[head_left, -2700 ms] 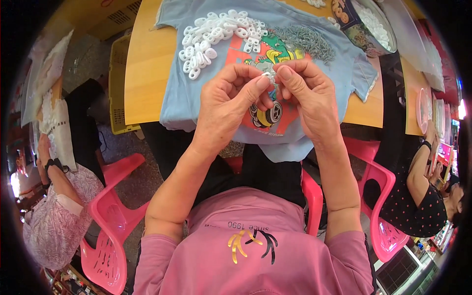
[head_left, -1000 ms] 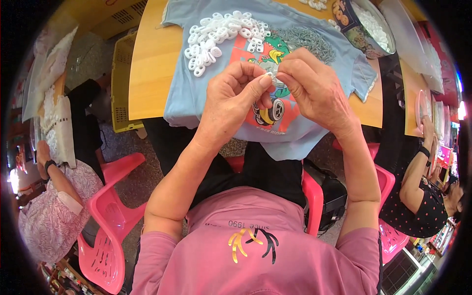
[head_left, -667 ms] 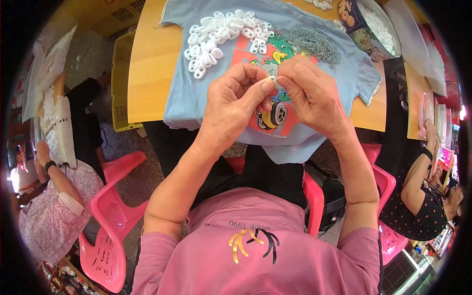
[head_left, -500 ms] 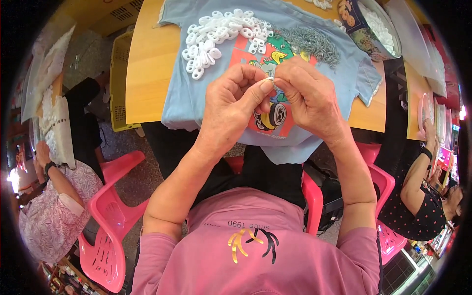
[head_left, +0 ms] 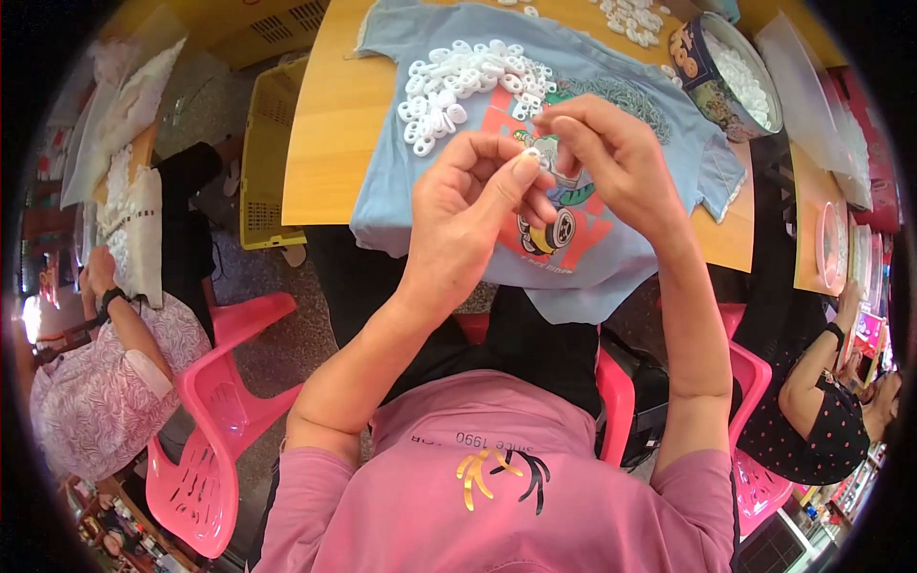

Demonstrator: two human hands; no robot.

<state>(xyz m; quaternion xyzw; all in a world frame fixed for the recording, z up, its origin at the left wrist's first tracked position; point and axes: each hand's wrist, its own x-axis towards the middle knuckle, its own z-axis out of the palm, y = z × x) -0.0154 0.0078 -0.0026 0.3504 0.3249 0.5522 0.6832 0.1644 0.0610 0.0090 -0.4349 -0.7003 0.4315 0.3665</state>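
Fingers (head_left: 508,186) of left hand (head_left: 463,210) pinch white piece (head_left: 533,153); right hand (head_left: 619,164) curls, its hold unclear.

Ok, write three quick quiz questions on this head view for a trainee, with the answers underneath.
1. Which hand pinches the small white piece?
2. True or false: the pile of small grey metal-looking pieces lies to the right of the pile of oval white plastic-looking pieces.
3. Fill in the blank: both piles lie on a light blue fabric ____.

Key: 1. The left hand. 2. True. 3. shirt.
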